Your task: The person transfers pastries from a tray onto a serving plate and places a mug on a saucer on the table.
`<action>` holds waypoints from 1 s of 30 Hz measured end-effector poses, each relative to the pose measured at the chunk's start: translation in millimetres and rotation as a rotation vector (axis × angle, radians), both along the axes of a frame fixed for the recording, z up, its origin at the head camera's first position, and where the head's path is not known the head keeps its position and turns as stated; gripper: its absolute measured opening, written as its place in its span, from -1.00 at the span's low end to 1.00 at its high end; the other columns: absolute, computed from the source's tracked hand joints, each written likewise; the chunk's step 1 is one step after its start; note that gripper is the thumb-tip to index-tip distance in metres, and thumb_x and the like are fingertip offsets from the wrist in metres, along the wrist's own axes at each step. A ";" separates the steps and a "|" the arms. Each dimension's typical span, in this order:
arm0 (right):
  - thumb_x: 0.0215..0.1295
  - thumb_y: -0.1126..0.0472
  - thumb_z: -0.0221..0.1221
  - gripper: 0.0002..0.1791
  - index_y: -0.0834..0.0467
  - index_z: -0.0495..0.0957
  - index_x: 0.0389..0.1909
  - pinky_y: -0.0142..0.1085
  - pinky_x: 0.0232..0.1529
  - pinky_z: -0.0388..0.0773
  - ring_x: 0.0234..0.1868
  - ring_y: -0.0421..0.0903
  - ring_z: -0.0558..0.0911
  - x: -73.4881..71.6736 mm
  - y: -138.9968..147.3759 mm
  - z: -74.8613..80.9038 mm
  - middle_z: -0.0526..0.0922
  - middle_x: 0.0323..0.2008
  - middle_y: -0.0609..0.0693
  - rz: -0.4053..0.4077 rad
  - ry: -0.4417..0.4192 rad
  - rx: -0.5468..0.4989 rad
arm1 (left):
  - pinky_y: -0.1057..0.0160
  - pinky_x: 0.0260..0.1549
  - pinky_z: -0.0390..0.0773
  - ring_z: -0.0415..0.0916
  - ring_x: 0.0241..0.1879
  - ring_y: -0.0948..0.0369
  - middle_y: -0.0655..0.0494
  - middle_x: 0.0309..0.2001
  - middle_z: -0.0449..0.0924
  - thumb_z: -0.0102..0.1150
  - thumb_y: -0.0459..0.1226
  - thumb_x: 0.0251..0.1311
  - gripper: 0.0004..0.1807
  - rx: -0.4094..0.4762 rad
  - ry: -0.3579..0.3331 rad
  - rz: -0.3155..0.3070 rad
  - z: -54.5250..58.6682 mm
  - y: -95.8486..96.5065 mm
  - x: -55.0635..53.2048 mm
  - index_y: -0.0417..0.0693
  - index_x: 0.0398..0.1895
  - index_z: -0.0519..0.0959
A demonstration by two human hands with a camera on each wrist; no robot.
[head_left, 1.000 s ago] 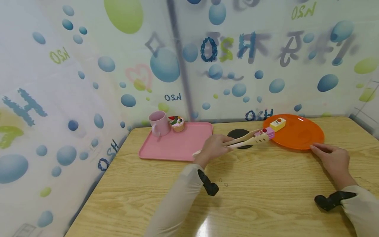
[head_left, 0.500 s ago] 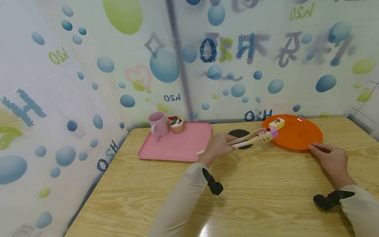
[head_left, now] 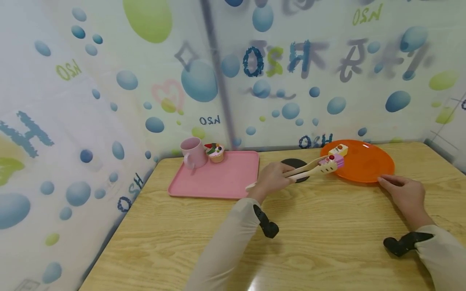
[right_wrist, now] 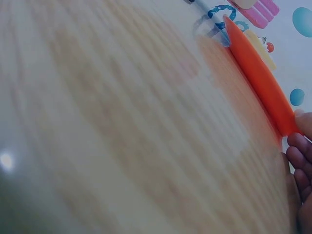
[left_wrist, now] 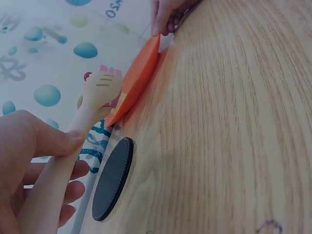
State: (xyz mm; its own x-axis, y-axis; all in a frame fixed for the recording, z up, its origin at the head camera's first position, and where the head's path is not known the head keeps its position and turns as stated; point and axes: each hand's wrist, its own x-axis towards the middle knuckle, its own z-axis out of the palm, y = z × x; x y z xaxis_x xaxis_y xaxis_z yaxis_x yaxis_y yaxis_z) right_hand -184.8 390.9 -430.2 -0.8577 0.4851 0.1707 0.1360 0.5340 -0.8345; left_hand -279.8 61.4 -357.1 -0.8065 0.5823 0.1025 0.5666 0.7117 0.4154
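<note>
My left hand [head_left: 271, 180] grips a pair of cream tongs [head_left: 309, 171], thumb on the upper arm in the left wrist view. Between the tong tips is a pink toy cake [head_left: 338, 160] topped with a red berry, held over the near left rim of an orange plate [head_left: 371, 163]. A yellow toy cake [head_left: 340, 150] with white icing sits on the plate's left side. With thumb and fingers my right hand [head_left: 405, 194] pinches the plate's front right rim; the right wrist view shows the thumb on top of the orange rim [right_wrist: 265, 83].
A pink tray [head_left: 218, 180] stands at the back left, carrying a pink mug [head_left: 194, 152] and a toy cupcake [head_left: 216, 153]. Behind the tongs lies a round black coaster [left_wrist: 113, 180]. A patterned curtain [head_left: 276, 117] hangs along the table's far edge.
My left hand has moved to the right, carrying the tongs and the pink toy cake further over the plate's rim. The right hand stays at the rim.
</note>
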 end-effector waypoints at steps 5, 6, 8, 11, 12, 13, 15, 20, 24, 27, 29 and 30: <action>0.18 -0.12 0.13 -0.30 0.48 0.46 0.00 0.09 0.09 0.20 0.04 0.25 0.35 -0.1 -0.2 0.8 0.20 -0.64 -0.73 -0.008 0.004 0.027 | 0.42 -0.61 0.35 0.38 -0.54 0.39 0.33 -0.33 0.60 0.22 -0.08 0.11 -0.66 -0.020 0.022 0.011 -0.3 6.7 -0.8 0.19 -0.01 0.60; 0.18 -0.12 0.13 -0.31 0.48 0.46 0.00 0.09 0.09 0.20 0.04 0.25 0.35 0.0 -0.2 0.9 0.20 -0.64 -0.74 -0.007 0.004 0.027 | 0.41 -0.61 0.35 0.38 -0.54 0.39 0.33 -0.34 0.60 0.22 -0.07 0.11 -0.66 -0.026 0.024 0.017 0.2 8.6 -0.8 0.20 -0.01 0.60; 0.18 -0.12 0.13 -0.30 0.48 0.46 0.00 0.09 0.09 0.19 0.05 0.26 0.35 0.0 -0.2 1.2 0.20 -0.63 -0.73 -0.006 0.003 0.019 | 0.41 -0.62 0.34 0.38 -0.55 0.38 0.34 -0.34 0.59 0.21 -0.06 0.11 -0.67 -0.041 0.031 0.027 1.2 12.3 -1.0 0.21 -0.01 0.61; 0.19 -0.12 0.12 -0.29 0.48 0.45 0.01 0.10 0.10 0.16 0.09 0.33 0.31 -0.4 -0.2 1.5 0.19 -0.62 -0.70 -0.007 0.000 -0.002 | 0.41 -0.63 0.34 0.38 -0.55 0.37 0.36 -0.35 0.59 0.20 -0.05 0.11 -0.67 -0.063 0.043 0.050 2.7 17.9 -0.9 0.25 -0.02 0.61; 0.19 -0.12 0.12 -0.29 0.49 0.44 0.02 0.10 0.11 0.16 0.10 0.33 0.30 -0.5 -0.2 1.5 0.19 -0.62 -0.70 -0.008 -0.001 -0.006 | 0.41 -0.63 0.34 0.37 -0.55 0.37 0.36 -0.35 0.59 0.20 -0.03 0.11 -0.68 -0.071 0.050 0.058 2.7 19.6 -0.9 0.26 -0.03 0.61; 0.19 -0.13 0.12 -0.29 0.48 0.44 0.02 0.10 0.11 0.16 0.10 0.33 0.30 -0.7 -0.3 1.5 0.19 -0.61 -0.69 -0.011 -0.002 -0.010 | 0.41 -0.63 0.34 0.37 -0.54 0.37 0.36 -0.34 0.59 0.20 -0.03 0.11 -0.68 -0.077 0.056 0.063 2.7 21.2 -1.0 0.26 -0.03 0.61; 0.19 -0.12 0.12 -0.29 0.48 0.44 0.02 0.10 0.11 0.16 0.10 0.33 0.30 -0.9 -0.3 1.5 0.19 -0.62 -0.69 -0.013 -0.002 -0.009 | 0.40 -0.64 0.33 0.37 -0.54 0.37 0.37 -0.34 0.59 0.20 -0.01 0.11 -0.68 -0.083 0.062 0.076 2.3 24.3 -1.3 0.28 -0.03 0.61; 0.19 -0.13 0.12 -0.30 0.48 0.46 0.00 0.11 0.10 0.16 0.09 0.34 0.30 -0.8 -0.1 1.1 0.19 -0.62 -0.68 -0.011 0.000 -0.001 | 0.40 -0.69 0.30 0.36 -0.58 0.36 0.37 -0.41 0.57 0.20 0.00 0.10 -0.69 -0.091 0.065 0.084 1.7 30.5 -1.6 0.28 -0.06 0.62; 0.19 -0.13 0.12 -0.31 0.47 0.47 0.00 0.12 0.10 0.15 0.09 0.33 0.30 -0.9 0.7 0.4 0.21 -0.59 -0.65 -0.009 -0.001 -0.001 | 0.40 -0.75 0.26 0.34 -0.65 0.33 0.40 -0.57 0.48 0.19 0.00 0.11 -0.72 -0.100 0.070 0.067 2.7 33.8 -0.5 0.29 -0.10 0.64; 0.19 -0.13 0.12 -0.31 0.45 0.47 0.00 0.12 0.12 0.14 0.10 0.33 0.30 -1.4 1.3 0.0 0.24 -0.56 -0.62 -0.011 -0.005 -0.001 | 0.41 -0.75 0.25 0.33 -0.65 0.34 0.41 -0.60 0.45 0.19 0.00 0.11 -0.73 -0.104 0.084 0.050 3.6 35.9 0.0 0.29 -0.11 0.64; 0.19 -0.14 0.12 -0.31 0.44 0.47 0.00 0.11 0.12 0.14 0.11 0.33 0.30 -1.6 1.3 0.0 0.26 -0.55 -0.59 -0.015 -0.009 -0.006 | 0.41 -0.73 0.26 0.33 -0.64 0.34 0.41 -0.55 0.49 0.19 -0.01 0.11 -0.73 -0.100 0.091 0.038 4.0 37.0 -0.1 0.28 -0.10 0.64; 0.19 -0.14 0.11 -0.31 0.44 0.47 0.00 0.11 0.12 0.14 0.11 0.33 0.30 -1.6 1.2 0.0 0.26 -0.56 -0.60 -0.018 -0.009 -0.007 | 0.42 -0.72 0.27 0.33 -0.63 0.35 0.40 -0.52 0.51 0.20 -0.01 0.11 -0.73 -0.099 0.095 0.035 4.1 37.6 -0.2 0.27 -0.10 0.64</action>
State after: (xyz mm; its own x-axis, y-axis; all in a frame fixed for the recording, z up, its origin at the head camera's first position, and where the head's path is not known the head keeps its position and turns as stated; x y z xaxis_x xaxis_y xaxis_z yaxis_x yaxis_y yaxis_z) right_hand -186.3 392.1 -430.2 -0.8505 0.5013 0.1595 0.1531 0.5259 -0.8366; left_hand -279.9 99.0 -353.0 -0.8159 0.5650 0.1231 0.5742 0.7665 0.2878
